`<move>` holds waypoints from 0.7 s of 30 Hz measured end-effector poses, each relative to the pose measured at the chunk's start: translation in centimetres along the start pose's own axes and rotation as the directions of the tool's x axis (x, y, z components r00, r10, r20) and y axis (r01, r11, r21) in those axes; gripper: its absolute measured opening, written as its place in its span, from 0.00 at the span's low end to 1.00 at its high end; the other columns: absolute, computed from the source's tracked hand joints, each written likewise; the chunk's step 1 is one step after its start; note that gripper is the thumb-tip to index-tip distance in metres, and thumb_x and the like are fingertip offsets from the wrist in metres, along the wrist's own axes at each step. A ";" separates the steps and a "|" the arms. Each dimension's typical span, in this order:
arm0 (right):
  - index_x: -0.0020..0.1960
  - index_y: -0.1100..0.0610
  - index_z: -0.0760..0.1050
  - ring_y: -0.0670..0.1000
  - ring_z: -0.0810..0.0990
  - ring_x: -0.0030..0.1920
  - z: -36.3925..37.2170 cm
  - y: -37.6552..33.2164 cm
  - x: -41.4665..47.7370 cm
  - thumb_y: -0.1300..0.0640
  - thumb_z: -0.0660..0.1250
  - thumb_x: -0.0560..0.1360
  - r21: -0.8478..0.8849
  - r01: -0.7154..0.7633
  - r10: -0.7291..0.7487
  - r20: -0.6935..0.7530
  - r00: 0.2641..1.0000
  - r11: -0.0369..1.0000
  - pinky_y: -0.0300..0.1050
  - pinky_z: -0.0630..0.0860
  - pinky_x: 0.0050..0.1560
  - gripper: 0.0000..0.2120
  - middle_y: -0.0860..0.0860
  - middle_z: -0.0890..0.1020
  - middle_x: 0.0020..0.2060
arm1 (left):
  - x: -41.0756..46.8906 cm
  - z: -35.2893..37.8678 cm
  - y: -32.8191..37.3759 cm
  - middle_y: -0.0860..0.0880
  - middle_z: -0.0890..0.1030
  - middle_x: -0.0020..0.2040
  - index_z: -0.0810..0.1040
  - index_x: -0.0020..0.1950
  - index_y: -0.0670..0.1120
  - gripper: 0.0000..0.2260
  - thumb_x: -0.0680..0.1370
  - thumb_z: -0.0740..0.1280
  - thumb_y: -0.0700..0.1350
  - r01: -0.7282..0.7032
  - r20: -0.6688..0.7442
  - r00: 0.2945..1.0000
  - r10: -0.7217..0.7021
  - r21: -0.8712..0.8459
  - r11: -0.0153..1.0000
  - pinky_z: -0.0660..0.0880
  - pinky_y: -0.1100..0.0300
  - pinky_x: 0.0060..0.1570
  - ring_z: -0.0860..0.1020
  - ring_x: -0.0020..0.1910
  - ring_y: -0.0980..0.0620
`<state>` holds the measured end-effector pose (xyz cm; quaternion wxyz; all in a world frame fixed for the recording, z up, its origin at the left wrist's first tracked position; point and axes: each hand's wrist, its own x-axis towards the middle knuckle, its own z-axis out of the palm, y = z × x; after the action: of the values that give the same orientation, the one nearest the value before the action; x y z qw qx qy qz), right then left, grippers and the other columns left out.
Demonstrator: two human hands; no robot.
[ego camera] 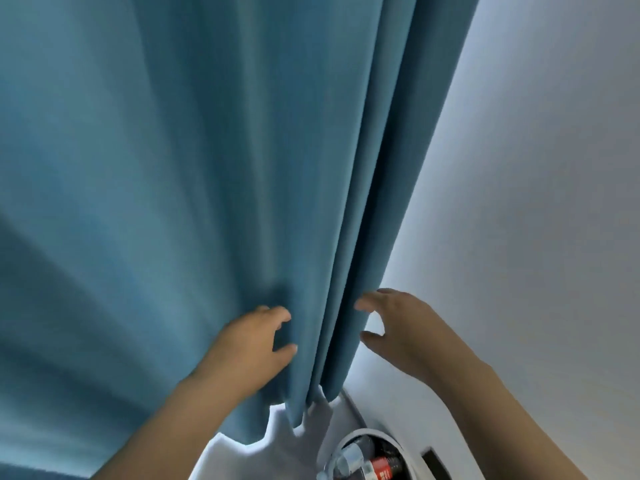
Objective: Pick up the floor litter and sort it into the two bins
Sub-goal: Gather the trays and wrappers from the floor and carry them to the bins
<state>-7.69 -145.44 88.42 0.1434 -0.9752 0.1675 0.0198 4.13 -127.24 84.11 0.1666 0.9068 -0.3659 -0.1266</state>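
Item one: blue curtain (194,174), hanging in long folds, filling the left and centre of my view, its hem ending just above the floor.

Item two: white wall (540,188), to the right of the curtain, meeting it along the curtain's right edge.

Item three: my left hand (251,344), empty, fingers loosely spread and curled, resting against the curtain fabric near its lower folds. It grips nothing that I can make out.

Item four: my right hand (394,327), empty, fingers and thumb apart in an open curve, just beside the curtain's right edge, in front of the wall. Whether the fingertips touch the fabric I cannot tell; the picture is blurred there.

Item five: white bin (398,445), round-rimmed, near me at the bottom of the view, below the curtain hem and between my two forearms. Only one bin shows here.

Contents of the bin: one clear plastic bottle (349,460), lying on its side at the left of the opening; one dark bottle with a red label (381,471), lying beside it to the right. Both are partly cut off by the lower edge of the view.

Item six: pale floor (239,455), visible under the hem, left of the bin.
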 end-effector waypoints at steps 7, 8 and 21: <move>0.66 0.47 0.70 0.47 0.76 0.59 1.3 -10.8 5.3 0.52 0.64 0.76 -0.053 0.269 -0.263 0.099 0.960 0.962 0.39 0.72 0.58 0.19 0.44 0.76 0.61 | -5.7 -4.8 -9.2 0.54 0.73 0.63 0.68 0.67 0.54 0.20 0.77 0.64 0.57 0.270 -0.126 0.955 -0.268 -0.001 0.963 0.72 0.61 0.57 0.75 0.60 0.53; 0.66 0.47 0.70 0.46 0.75 0.60 1.7 -12.7 5.8 0.51 0.64 0.76 -0.055 0.307 -0.300 0.110 0.948 0.950 0.39 0.71 0.59 0.19 0.44 0.76 0.62 | -6.8 -5.4 -10.4 0.54 0.73 0.63 0.68 0.68 0.55 0.21 0.77 0.63 0.57 0.310 -0.145 0.941 -0.307 0.000 0.951 0.72 0.61 0.57 0.75 0.60 0.53; 0.67 0.47 0.70 0.46 0.74 0.62 9.3 -35.6 7.8 0.51 0.65 0.76 -0.007 0.720 -0.688 0.285 0.667 0.694 0.39 0.70 0.61 0.19 0.44 0.75 0.62 | -22.4 -8.9 -24.5 0.53 0.74 0.63 0.67 0.69 0.53 0.21 0.77 0.63 0.56 0.671 -0.226 0.700 -0.678 -0.118 0.732 0.72 0.60 0.57 0.76 0.58 0.52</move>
<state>11.53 -113.17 88.53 0.1020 -0.9591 -0.2443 0.1006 6.83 -93.04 84.98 0.1658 0.9837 0.0175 -0.0668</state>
